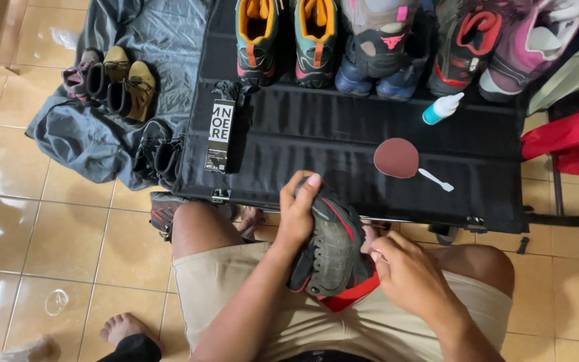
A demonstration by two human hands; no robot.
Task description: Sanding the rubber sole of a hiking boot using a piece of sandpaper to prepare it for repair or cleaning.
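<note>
Closely, from the fingers outward:

Left fingers: my left hand (297, 213) is curled over the toe end of the dark shoe (333, 245), fingertips (311, 181) pressed onto its upper edge. Closed and gripping.

Right fingers: my right hand (410, 276) sits at the heel side, fingers bent in against the red collar. Whether they pinch the shoe, a lace, or something small I cannot tell; the knuckles hide it.

Shoe position: on my lap, over the beige shorts (236, 295), toe pointing away, tilted, just short of the black mat's (343, 134) near edge.

Handling judgement: I'd keep the left grip firm on the toe so the shoe does not roll, and let the right hand do the fine work. The sole looks stiff, the upper soft, so squeezing the upper would deform it.

Bottle: small white squeeze bottle with teal base (442, 108), lying on its side on the mat, cap on. Contents not visible.

Round pad: reddish-brown disc (396, 158) flat on the mat, a small white brush (435, 179) touching its edge.

Box: narrow black carton (220, 134) at the mat's left side, closed.

Shoe row: several pairs along the mat's far edge, among them a teal-and-orange pair (286, 40). Openings up, nothing visible inside.

Grey sheet (102, 134): more shoes, tan pair (129, 84).
</note>
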